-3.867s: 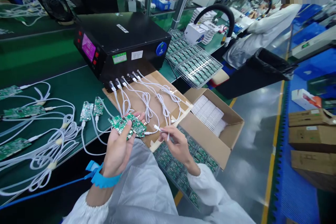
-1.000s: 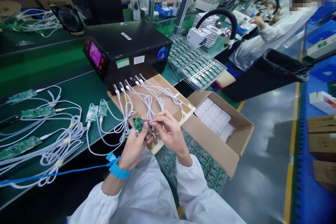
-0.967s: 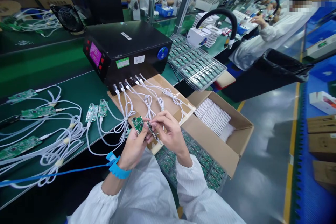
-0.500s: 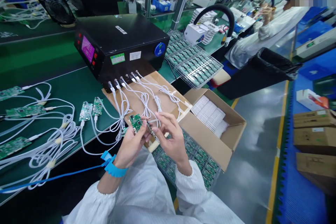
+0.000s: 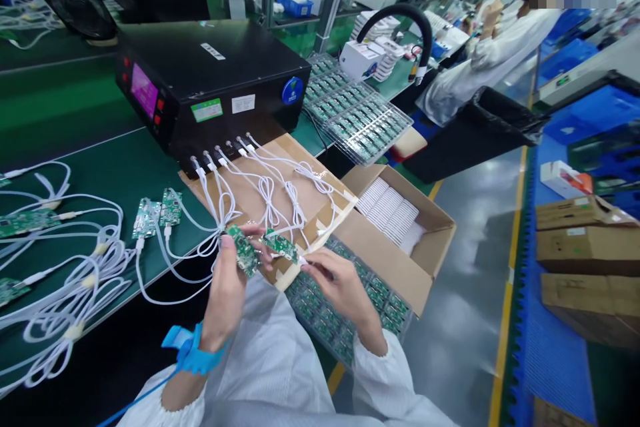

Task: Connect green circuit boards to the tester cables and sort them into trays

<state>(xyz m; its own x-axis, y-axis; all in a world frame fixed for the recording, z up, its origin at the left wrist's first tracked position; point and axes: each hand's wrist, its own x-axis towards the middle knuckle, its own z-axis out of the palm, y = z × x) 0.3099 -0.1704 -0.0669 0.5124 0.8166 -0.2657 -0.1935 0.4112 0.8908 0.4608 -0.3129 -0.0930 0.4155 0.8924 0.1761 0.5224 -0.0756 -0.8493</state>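
Note:
My left hand (image 5: 227, 290), with a blue strap at the wrist, grips a green circuit board (image 5: 243, 251) between thumb and fingers. A second green board (image 5: 281, 245) lies between my hands, its left end by my left fingertips. At that board's right end, my right hand (image 5: 343, 283) pinches a small white plug (image 5: 301, 261). White cables (image 5: 269, 197) run behind my hands from the side of a black box with a pink screen (image 5: 215, 80). Two more boards (image 5: 171, 207) with cables plugged in lie on the green table to the left.
An open carton (image 5: 435, 230) of white items stands at the right. Trays of boards (image 5: 360, 113) are behind it, and another tray (image 5: 345, 333) is below my right hand. Bundled white cables (image 5: 95, 267) cover the table's left. A person in white sits at the upper right.
My hands have moved apart, and the two boards now show separately. The right hand has gone from open-looking fingers near the boards to a pinch at the white plug. The view has shifted slightly.

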